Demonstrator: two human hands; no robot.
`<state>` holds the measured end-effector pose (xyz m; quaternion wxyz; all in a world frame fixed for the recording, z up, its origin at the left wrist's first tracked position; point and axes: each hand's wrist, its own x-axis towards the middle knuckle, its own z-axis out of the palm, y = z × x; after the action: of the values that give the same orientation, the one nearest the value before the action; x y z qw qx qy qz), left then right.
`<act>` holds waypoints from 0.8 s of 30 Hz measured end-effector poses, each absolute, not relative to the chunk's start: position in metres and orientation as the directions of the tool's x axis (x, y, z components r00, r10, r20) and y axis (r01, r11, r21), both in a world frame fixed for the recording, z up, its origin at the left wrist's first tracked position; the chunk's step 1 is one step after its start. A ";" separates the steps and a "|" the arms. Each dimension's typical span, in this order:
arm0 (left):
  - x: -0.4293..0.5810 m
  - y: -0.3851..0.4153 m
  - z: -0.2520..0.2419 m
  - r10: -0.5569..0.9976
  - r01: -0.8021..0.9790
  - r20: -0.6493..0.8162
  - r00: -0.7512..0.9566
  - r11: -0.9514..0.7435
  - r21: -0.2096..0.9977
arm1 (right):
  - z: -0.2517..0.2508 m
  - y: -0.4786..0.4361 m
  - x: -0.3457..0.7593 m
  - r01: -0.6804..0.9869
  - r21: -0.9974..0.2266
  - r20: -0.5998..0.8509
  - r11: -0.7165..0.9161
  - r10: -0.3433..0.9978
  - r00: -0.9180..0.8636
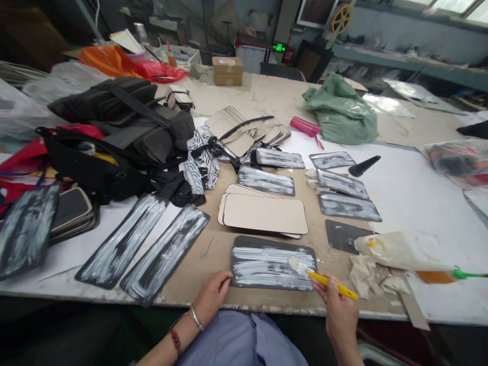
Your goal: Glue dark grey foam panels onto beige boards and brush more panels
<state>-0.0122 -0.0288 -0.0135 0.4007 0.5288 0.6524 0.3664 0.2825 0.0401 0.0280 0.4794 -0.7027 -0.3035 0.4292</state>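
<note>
A dark rectangular panel [272,262] streaked with white paste lies at the table's near edge. My right hand [337,307] grips a yellow-handled brush [335,285], its paste-covered bristles on the panel's right part. At the panel's lower left corner is my left hand [215,292], fingers pressed together; whether they pinch the edge is hidden. Just behind sits a stack of beige panels [265,212]. More streaked panels lie to the left [165,254] and at the back right [351,206]. A container with pale paste [400,249] lies on its side to the right.
Black bags [145,122] and a patterned cloth are heaped at the left. Toward the back are a cardboard box [227,71], a green plastic bag [341,112] and a pink roll [305,126]. A black cone-shaped object [364,166] stands right of centre.
</note>
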 end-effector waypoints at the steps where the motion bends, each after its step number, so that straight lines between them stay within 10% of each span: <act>1: -0.011 -0.027 -0.012 0.957 0.238 -0.252 -0.141 0.280 0.930 | 0.025 0.037 0.281 0.005 -0.932 -0.321 -0.362 0.832 0.452; 7: -0.012 -0.005 -0.001 0.755 -0.395 -0.656 -0.019 0.597 0.698 | 0.020 0.033 0.277 0.012 -0.938 -0.296 -0.347 0.816 0.496; 19: -0.020 0.012 -0.017 0.687 -0.266 -0.725 0.053 0.709 0.653 | 0.039 0.020 0.144 -0.036 -0.922 -0.386 -0.385 0.910 0.154; 24: -0.021 0.012 -0.012 0.704 -0.242 -0.708 0.048 0.696 0.676 | 0.031 0.013 0.179 0.129 -0.939 -0.263 -0.320 0.906 0.331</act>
<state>-0.0212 0.0122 -0.0117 0.6978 0.1924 0.6009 0.3390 0.1793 0.0132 0.0308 0.4440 -0.6843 -0.3780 0.4378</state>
